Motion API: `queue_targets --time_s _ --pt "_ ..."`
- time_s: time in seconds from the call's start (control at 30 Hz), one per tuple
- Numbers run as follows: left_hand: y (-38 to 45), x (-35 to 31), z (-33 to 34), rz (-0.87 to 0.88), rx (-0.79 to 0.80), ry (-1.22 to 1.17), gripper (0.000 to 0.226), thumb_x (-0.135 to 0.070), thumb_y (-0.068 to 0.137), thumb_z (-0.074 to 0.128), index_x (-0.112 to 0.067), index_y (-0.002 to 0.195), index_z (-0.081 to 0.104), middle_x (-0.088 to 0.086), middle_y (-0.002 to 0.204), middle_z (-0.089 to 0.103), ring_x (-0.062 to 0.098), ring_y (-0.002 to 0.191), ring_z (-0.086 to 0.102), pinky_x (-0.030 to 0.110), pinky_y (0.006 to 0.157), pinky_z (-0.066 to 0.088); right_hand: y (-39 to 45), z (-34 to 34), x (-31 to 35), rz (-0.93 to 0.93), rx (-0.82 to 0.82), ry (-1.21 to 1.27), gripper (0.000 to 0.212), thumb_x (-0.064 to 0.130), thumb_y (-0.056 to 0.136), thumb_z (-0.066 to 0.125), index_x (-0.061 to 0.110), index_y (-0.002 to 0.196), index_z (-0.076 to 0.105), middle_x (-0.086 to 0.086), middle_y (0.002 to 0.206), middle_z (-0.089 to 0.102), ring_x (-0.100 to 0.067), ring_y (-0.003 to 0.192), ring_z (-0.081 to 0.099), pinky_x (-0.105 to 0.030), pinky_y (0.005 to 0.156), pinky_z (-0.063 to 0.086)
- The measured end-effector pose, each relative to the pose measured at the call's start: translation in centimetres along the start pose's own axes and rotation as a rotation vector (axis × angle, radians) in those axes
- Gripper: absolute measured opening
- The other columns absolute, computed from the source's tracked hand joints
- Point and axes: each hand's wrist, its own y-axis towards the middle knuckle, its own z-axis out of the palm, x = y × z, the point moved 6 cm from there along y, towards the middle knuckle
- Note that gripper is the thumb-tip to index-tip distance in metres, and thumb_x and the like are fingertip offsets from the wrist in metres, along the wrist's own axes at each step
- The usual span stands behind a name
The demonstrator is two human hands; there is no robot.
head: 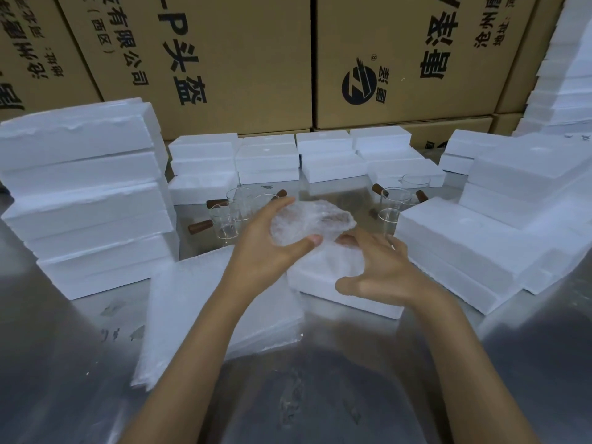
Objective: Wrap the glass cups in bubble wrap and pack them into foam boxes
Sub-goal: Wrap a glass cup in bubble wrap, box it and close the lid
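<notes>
Your bundle, a cup swathed in bubble wrap, sits up off the table between both hands, just above the open box lying in front of you. Your left hand cups it from the near side, thumb hooked under and fingers curled over the top; your right hand is spread and relaxed, fingertips tucked at the loose wrap on the bundle's right end, and whether it truly grips anything can't be told. Expect the bundle to be light but brittle inside: the wrap is soft, crinkly and a little slick, so hold around the thick middle rather than by the trailing film, and don't squeeze hard. A stack of flat wrap sheets lies to the left of the box. Beyond, bare cups of thin clear glass with dark wooden handles stand in two clusters on the steel table, which is smooth and reflective. Blocky white foam boxes, matte and crumbly at the edges, are stacked left, right and behind, with brown cartons printed in black as the backdrop.
</notes>
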Motion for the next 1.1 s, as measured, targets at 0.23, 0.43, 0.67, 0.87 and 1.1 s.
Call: queue_targets --time_s 0.23,0.43,0.67,0.87,1.1 --pt "-0.1 -0.5 3.2 0.003 0.181 0.126 0.075 -0.048 0.073 0.083 -0.034 0.140 0.054 -0.014 0.135 0.053 0.008 0.131 0.045 0.030 0.111 0.036 0.0 -1.3 -1.0 0.003 -0.118 0.520 0.044 0.053 0.073 0.054 0.051 0.118 0.055 0.028 0.102 0.066 0.010 0.099 0.059 -0.024 0.086 0.043" --pt "-1.5 0.4 4.0 -0.004 0.169 0.202 0.074 -0.065 0.069 0.078 -0.038 0.134 0.057 -0.024 0.124 0.048 -0.003 0.120 0.039 0.021 0.099 0.029 0.0 -1.7 -1.5 -0.024 -0.223 0.579 0.033 0.053 0.080 0.047 0.042 0.101 0.069 0.020 0.099 0.070 0.003 0.099 0.063 -0.027 0.087 0.048" --pt "-2.1 1.5 5.5 0.003 0.278 0.215 0.068 -0.064 0.084 0.062 -0.034 0.140 0.038 -0.015 0.134 0.032 0.003 0.131 0.022 0.027 0.110 0.022 0.6 -1.6 -1.6 -0.053 -0.292 0.597 0.036 0.060 0.080 0.050 0.033 0.079 0.073 0.014 0.088 0.074 -0.002 0.092 0.069 -0.030 0.084 0.051" --pt "-2.0 2.0 5.5 -0.005 0.317 0.253 0.074 -0.070 0.085 0.054 -0.036 0.146 0.031 -0.015 0.144 0.031 0.005 0.138 0.019 0.031 0.113 0.021 1.9 -1.9 -1.6 -0.050 -0.349 0.491 0.037 0.059 0.081 0.051 0.030 0.072 0.072 0.014 0.078 0.073 -0.001 0.082 0.068 -0.032 0.081 0.053" --pt "2.2 -0.2 3.8 -0.011 0.214 0.200 0.065 -0.067 0.092 0.045 -0.032 0.146 0.037 -0.007 0.150 0.034 0.013 0.142 0.026 0.041 0.116 0.025 4.1 -2.4 -2.8 0.011 -0.449 0.394 0.041 0.041 0.096 0.052 0.013 0.070 0.069 -0.001 0.071 0.072 -0.012 0.076 0.067 -0.030 0.079 0.054"
